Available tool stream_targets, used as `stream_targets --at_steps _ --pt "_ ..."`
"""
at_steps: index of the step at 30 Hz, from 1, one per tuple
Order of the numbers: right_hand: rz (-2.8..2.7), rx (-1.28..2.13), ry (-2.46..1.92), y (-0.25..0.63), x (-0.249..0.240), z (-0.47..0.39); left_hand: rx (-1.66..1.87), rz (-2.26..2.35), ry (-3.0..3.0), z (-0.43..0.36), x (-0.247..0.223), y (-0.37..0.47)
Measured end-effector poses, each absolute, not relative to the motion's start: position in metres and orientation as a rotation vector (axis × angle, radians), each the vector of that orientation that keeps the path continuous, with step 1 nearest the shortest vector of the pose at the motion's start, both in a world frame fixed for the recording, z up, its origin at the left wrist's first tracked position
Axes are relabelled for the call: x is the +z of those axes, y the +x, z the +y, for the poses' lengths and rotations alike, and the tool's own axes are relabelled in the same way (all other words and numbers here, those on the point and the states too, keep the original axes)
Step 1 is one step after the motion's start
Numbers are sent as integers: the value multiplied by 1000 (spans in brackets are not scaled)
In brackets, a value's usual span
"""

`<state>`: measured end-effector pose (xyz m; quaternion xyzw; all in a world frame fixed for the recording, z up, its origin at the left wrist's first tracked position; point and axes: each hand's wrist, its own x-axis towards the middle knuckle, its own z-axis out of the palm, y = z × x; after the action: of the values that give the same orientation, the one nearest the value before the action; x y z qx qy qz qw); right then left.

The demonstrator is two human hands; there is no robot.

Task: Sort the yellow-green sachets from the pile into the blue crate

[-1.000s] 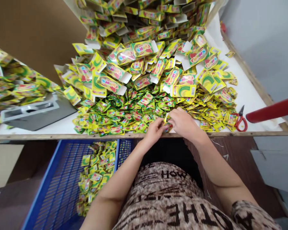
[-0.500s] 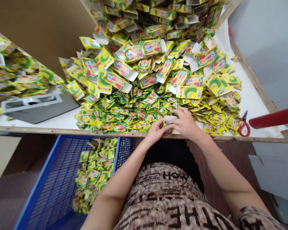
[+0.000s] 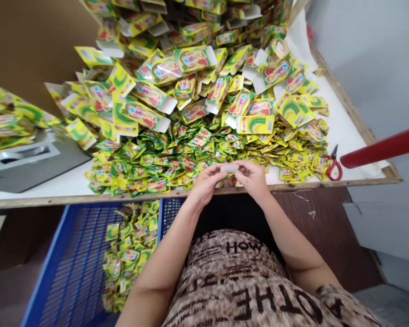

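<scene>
Between my two hands, at the table's front edge, is a small box (image 3: 229,168) with its white end facing up. My left hand (image 3: 207,181) grips its left side, fingers closed. On the right side, my right hand (image 3: 252,178) pinches it between thumb and fingers. Just beyond my hands lies a heap of small green packets (image 3: 201,141), with yellow packets (image 3: 289,154) to the right. Behind them is a large pile of yellow-green printed boxes (image 3: 167,68), several with white flaps open.
Red-handled scissors (image 3: 334,169) lie at the right, near a red bar (image 3: 385,147). A grey panel (image 3: 37,165) and a brown cardboard sheet (image 3: 30,45) stand at the left. Below the table edge, a blue crate (image 3: 71,254) holds many filled yellow boxes (image 3: 132,250).
My right hand's fingers have closed onto the box's right side, and its white end now looks narrower and flat. The view has shifted, so the table items appear further left.
</scene>
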<state>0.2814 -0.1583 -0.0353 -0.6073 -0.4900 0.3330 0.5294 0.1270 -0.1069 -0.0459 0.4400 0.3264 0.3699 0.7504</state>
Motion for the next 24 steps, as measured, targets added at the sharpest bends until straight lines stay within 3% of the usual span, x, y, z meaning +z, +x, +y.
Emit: stream_targets --at_steps 2,5,10,15,24 --pt "-1235 715 -1447 281 -33 -152 926 781 1035 -108 -44 127" --pt "-1181 867 -1378 286 -33 -146 1036 916 1236 -112 -46 129" --pt "-1012 1060 -1331 292 -40 -141 1065 947 1295 -111 -52 138" --pt "-1040 1046 -1349 295 -40 -141 1110 933 1509 -106 -51 136" --pt "-1498 361 -1396 289 -51 -165 1113 744 1815 -110 -69 122"
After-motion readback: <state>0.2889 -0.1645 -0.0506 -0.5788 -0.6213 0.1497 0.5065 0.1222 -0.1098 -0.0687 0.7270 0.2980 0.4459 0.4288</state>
